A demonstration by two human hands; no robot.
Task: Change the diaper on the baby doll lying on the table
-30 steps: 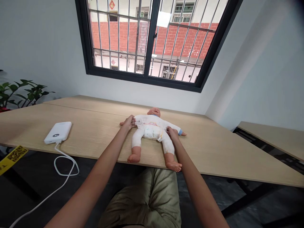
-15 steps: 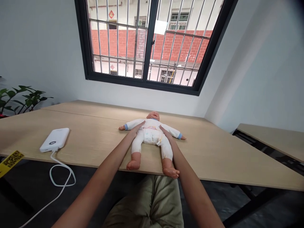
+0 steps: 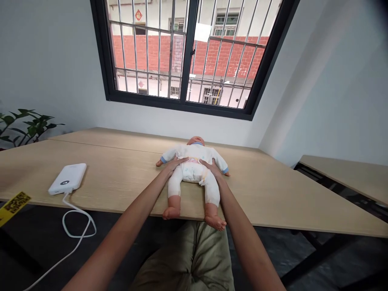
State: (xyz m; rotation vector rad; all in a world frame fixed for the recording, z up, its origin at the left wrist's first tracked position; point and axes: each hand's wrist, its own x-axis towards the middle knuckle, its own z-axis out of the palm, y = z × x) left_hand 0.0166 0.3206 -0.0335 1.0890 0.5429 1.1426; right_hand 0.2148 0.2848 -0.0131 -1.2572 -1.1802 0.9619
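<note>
A baby doll [image 3: 191, 173] in white clothes with blue cuffs lies face up on the table, its bare feet over the front edge. Around its waist shows a white diaper [image 3: 190, 173] with coloured prints. My left hand [image 3: 175, 163] grips the doll's waist from the left side, thumb over its belly. On the opposite side my right hand [image 3: 212, 166] holds the waist the same way. Most of the fingers are hidden beside and under the doll's body. The doll's head [image 3: 196, 140] is tipped back at the far end, and its arms spread outward.
A white power bank [image 3: 68, 178] with a white cable [image 3: 79, 210] lies on the wooden table [image 3: 115, 173] at left. A yellow tag [image 3: 14, 207] with a printed code hangs by the front edge. Behind are a barred window [image 3: 183, 101] and a plant [image 3: 28, 127].
The doll's chest has risen a little and its head has tipped further back. Its arms now sit closer to its body. My thumbs have come inward over its belly.
</note>
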